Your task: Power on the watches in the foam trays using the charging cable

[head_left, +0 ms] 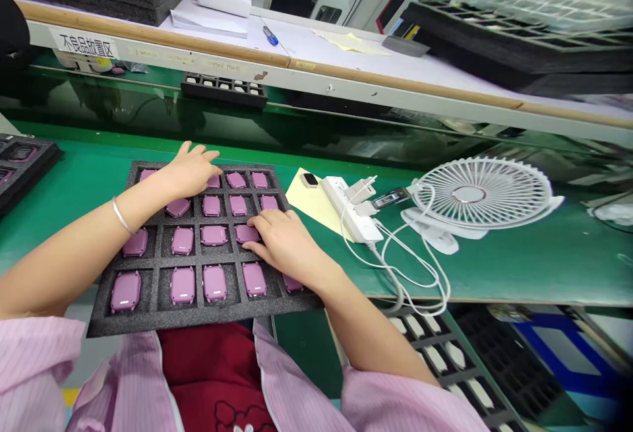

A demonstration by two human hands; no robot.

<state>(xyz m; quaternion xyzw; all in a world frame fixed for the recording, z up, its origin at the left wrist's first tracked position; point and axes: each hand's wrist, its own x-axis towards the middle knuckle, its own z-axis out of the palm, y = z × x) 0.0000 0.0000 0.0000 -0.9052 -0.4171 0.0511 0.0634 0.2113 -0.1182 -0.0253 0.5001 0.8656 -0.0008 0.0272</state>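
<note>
A black foam tray (pixel 198 318) lies on the green bench, holding rows of rounded pink devices, possibly watch cases, one per compartment. My left hand (pixel 190 171) rests palm down over the tray's far row, fingers spread, and a silver bangle (pixel 122 216) circles that wrist. My right hand (pixel 279 242) lies over the near right part of the tray, its fingertips on a pink device (pixel 246 234). Whether those fingers grip it, I cannot tell. Another pink device (pixel 182 285) sits uncovered in the nearest row. My hands hide several compartments.
To the right of the tray are yellow paper (pixel 311 201), a white power strip (pixel 351 209) with tangled cables, and a white clip fan (pixel 482 194). Another foam tray (pixel 24 171) sits at the left edge. A shelf with a wooden rail (pixel 277 56) runs behind, and a person stands beyond it.
</note>
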